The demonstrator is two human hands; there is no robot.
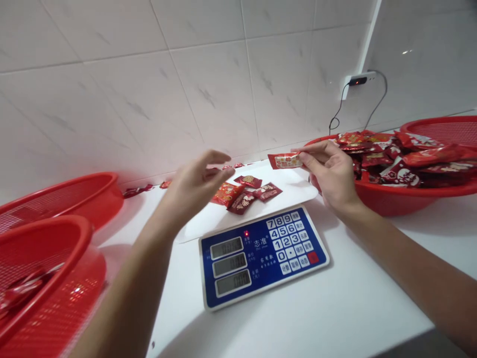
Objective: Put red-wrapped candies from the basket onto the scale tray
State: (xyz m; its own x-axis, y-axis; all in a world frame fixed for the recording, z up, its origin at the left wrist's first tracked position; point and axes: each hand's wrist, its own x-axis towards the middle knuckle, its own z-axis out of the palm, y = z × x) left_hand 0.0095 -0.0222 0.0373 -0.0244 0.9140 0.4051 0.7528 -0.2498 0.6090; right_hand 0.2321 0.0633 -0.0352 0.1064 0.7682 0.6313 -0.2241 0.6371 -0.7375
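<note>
Between thumb and fingers my right hand (330, 171) pinches a small red packet (285, 160), held above the right side of the scale's white pan (298, 186). My left hand (196, 186) hovers over the left of the pan, its thumb and fingers apart and nothing seen between them. Several red and dark red packets (242, 198) lie in a loose group on the pan, just right of my left hand. In front is the scale's blue panel (261, 256), with number keys and three small displays whose digits are hard to read.
A red basket (391, 199) heaped with packets stands at the right, another red basket (439, 122) behind it. Two red baskets (85, 233) (112, 191) stand at the left; the nearer holds some packets. Loose packets (137, 191) lie along the tiled wall. A cable (382, 99) hangs from a socket.
</note>
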